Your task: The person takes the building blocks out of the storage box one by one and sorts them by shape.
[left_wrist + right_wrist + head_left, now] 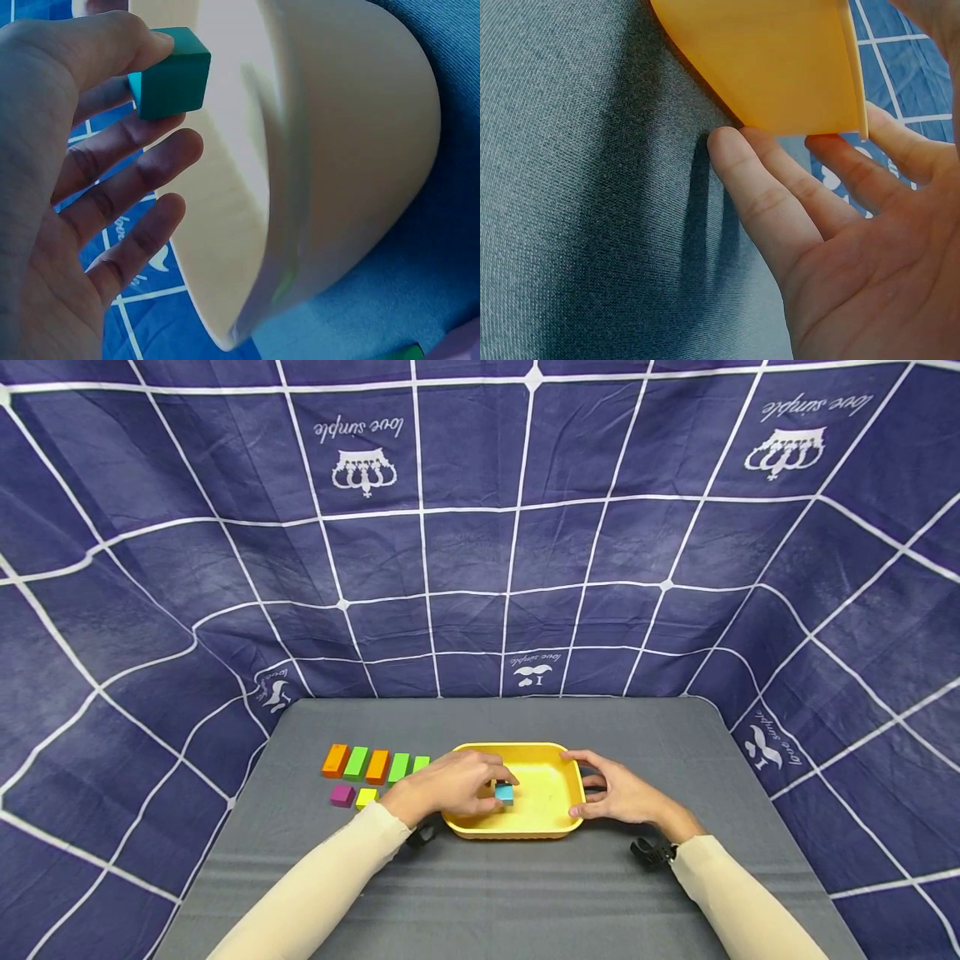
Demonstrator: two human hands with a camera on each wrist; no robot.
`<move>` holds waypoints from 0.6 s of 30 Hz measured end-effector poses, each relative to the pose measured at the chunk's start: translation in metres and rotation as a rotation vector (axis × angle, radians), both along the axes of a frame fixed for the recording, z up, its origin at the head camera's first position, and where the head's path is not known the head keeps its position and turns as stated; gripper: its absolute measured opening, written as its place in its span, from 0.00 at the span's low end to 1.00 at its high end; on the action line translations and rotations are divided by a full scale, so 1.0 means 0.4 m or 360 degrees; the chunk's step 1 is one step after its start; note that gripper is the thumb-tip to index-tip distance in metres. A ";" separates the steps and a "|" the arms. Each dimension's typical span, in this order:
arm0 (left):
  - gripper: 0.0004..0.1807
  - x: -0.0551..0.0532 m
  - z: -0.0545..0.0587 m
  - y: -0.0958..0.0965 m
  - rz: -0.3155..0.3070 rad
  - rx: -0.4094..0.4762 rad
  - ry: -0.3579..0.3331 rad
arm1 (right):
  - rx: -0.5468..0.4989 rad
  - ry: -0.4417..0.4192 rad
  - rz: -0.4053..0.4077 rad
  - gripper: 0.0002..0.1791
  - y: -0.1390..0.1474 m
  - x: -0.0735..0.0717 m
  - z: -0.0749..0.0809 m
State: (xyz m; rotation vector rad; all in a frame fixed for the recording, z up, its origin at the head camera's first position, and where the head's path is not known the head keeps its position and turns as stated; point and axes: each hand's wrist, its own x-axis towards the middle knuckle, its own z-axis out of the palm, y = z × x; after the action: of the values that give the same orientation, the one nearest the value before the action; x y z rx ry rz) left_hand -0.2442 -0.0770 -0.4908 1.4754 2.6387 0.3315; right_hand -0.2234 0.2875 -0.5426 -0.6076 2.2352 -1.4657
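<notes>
My left hand [467, 779] reaches over the left part of a yellow plastic bin [517, 836]. Its thumb and fingers pinch a blue-green cube block [176, 82], held above the bin's floor in the left wrist view. The other fingers spread out beside it. At the bin's right end my right hand [621, 789] holds the rim, thumb at the near corner and index finger at the far one. Its remaining fingers [761, 195] lie fairly straight, tips at the bin's outer end wall in the right wrist view.
Left of the bin stands a row of orange blocks [335, 761] and green blocks [356, 763], partly hidden by the left hand. Nearer are a purple block [342, 795] and a yellow block [366, 797]. Blue checked cloth [472, 552] hangs around the grey tabletop [480, 902].
</notes>
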 end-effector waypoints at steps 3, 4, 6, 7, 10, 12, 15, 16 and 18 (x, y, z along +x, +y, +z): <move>0.20 0.003 0.004 -0.014 0.0025 0.0035 0.0015 | -0.0006 0.0001 0.0000 0.53 0.000 0.000 0.000; 0.20 0.004 0.005 -0.019 0.0032 0.0044 0.0024 | -0.0009 0.0002 0.0002 0.53 -0.001 0.000 0.000; 0.20 0.006 0.009 -0.029 0.0046 0.0059 0.0043 | -0.0016 0.0002 0.0005 0.53 -0.001 0.000 0.000; 0.20 0.006 0.009 -0.035 0.0048 0.0067 0.0053 | -0.0021 0.0000 0.0005 0.53 -0.001 0.000 0.000; 0.21 0.005 0.012 -0.052 0.0057 0.0083 0.0089 | -0.0033 -0.0005 0.0007 0.54 0.000 0.000 0.000; 0.21 0.005 0.016 -0.062 0.0062 0.0093 0.0098 | -0.0038 -0.0008 0.0008 0.54 0.001 0.000 -0.001; 0.22 0.005 0.019 -0.080 0.0071 0.0112 0.0099 | -0.0042 -0.0009 0.0008 0.54 0.001 -0.001 -0.002; 0.22 0.005 0.020 -0.086 0.0075 0.0121 0.0096 | -0.0043 -0.0010 0.0008 0.54 0.001 -0.001 -0.002; 0.22 0.006 0.021 -0.099 0.0095 0.0132 0.0100 | -0.0044 -0.0013 0.0009 0.54 0.001 -0.001 -0.003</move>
State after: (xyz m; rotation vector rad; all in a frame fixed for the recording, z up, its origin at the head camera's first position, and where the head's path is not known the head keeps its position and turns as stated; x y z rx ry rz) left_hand -0.2416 -0.1165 -0.4822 1.4557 2.7548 0.4116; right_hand -0.2238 0.2880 -0.5438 -0.6151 2.2083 -1.4960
